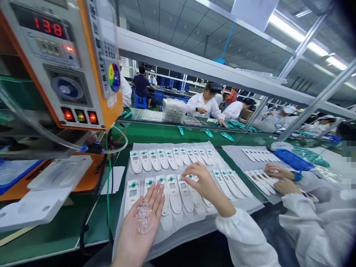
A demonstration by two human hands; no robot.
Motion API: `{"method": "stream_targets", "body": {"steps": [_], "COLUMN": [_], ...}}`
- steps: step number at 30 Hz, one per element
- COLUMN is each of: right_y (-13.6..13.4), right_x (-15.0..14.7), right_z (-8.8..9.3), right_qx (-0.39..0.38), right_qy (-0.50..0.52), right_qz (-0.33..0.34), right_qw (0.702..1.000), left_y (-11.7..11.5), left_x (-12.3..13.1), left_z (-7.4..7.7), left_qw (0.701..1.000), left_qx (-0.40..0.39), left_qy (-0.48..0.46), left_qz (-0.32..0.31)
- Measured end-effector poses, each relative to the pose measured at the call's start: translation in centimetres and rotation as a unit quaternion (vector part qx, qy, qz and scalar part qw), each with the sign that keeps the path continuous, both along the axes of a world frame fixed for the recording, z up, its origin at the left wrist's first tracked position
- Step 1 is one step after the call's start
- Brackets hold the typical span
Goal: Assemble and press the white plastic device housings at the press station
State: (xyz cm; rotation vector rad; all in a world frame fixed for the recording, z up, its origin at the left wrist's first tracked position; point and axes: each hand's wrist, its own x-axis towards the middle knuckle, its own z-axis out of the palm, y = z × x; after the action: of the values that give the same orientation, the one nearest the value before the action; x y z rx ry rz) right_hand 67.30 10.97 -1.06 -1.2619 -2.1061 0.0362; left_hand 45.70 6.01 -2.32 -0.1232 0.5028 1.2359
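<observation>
My left hand (141, 222) is palm up with its fingers stretched out, and a small heap of clear plastic pieces (144, 217) rests in it. My right hand (204, 181) is bent over the near row, thumb and fingertips brought together at the top of a white plastic casing. Whatever lies between those fingertips is too small to make out. Two rows of white casings, each with a small window and a green-marked top, lie on a white foam sheet (172, 231). One casing (174, 194) is just left of my right hand; my left hand partly hides others.
At the left stands an orange-sided machine (66, 85) with a red display. A white fixture (36, 204) sits below it. On the right, a co-worker's hands (280, 176) touch more casings beside a blue tray (294, 159). Green parts (227, 137) lie on the belt behind.
</observation>
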Motion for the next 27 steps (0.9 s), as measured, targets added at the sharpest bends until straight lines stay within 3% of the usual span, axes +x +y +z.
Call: {"method": "stream_targets", "body": {"steps": [3, 6, 12, 27], "right_y": [1.8, 3.1, 4.4, 4.9], "right_x": [4.0, 5.7, 5.1, 4.0], "right_z": [-0.4, -1.5, -3.0, -2.9], "right_qx": [-0.006, -0.029, -0.061, -0.063], "right_qy": [-0.061, -0.122, -0.223, -0.334], "right_qz": [-0.078, -0.095, -0.092, -0.086], "right_qw": [0.995, 0.987, 0.968, 0.937], "left_y": [0.2, 0.4, 0.3, 0.4], "left_x": [0.2, 0.6, 0.6, 0.2], "left_z": [-0.3, -0.5, 0.0, 0.3], "left_qw": [1.000, 1.000, 1.000, 1.000], "left_qx": [0.002, 0.000, 0.001, -0.020], "left_qy": [0.002, -0.003, 0.014, 0.017], "left_qz": [-0.004, -0.012, -0.004, 0.006]}}
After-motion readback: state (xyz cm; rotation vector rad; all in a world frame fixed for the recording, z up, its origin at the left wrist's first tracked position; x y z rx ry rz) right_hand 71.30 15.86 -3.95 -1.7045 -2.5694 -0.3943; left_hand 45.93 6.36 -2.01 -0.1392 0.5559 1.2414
